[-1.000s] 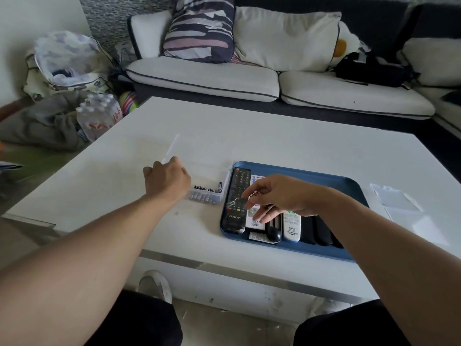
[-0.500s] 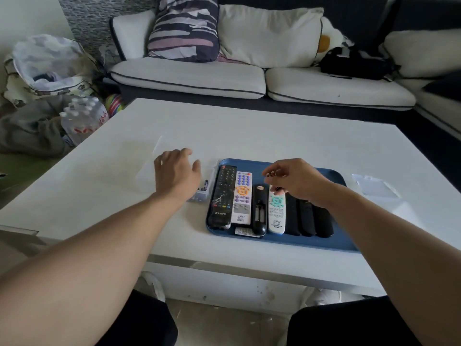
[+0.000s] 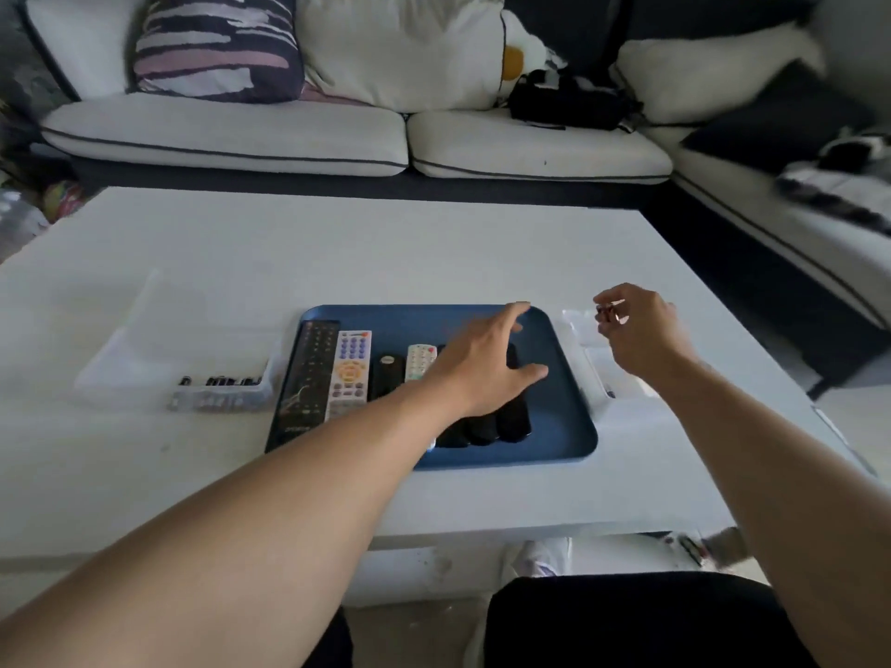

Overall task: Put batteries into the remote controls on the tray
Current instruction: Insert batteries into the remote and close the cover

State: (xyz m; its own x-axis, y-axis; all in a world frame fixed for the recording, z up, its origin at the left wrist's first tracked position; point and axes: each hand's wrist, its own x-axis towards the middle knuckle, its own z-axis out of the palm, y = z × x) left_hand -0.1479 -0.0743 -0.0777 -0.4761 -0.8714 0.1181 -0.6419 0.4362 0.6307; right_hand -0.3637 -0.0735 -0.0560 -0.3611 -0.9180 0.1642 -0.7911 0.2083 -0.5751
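Note:
A blue tray (image 3: 561, 426) on the white table holds several remotes side by side: a long black one (image 3: 306, 378), a grey one with purple and orange buttons (image 3: 349, 373), a short black one (image 3: 385, 380), a small white one (image 3: 420, 361) and black ones (image 3: 511, 421) at the right. My left hand (image 3: 482, 364) reaches over the black remotes with fingers spread and nothing in it. My right hand (image 3: 636, 330) hovers right of the tray, pinching small batteries (image 3: 606, 314) at its fingertips. A clear box of batteries (image 3: 217, 390) lies left of the tray.
Clear plastic pieces (image 3: 612, 373) lie on the table right of the tray, under my right hand. A white sofa with cushions (image 3: 405, 137) runs along the table's far side and right. Clutter sits on the floor at the far left.
My left hand left the battery box and crossed right over the tray's black remotes, fingers spreading. My right hand moved off the tray to its right, still pinching batteries. The camera panned right.

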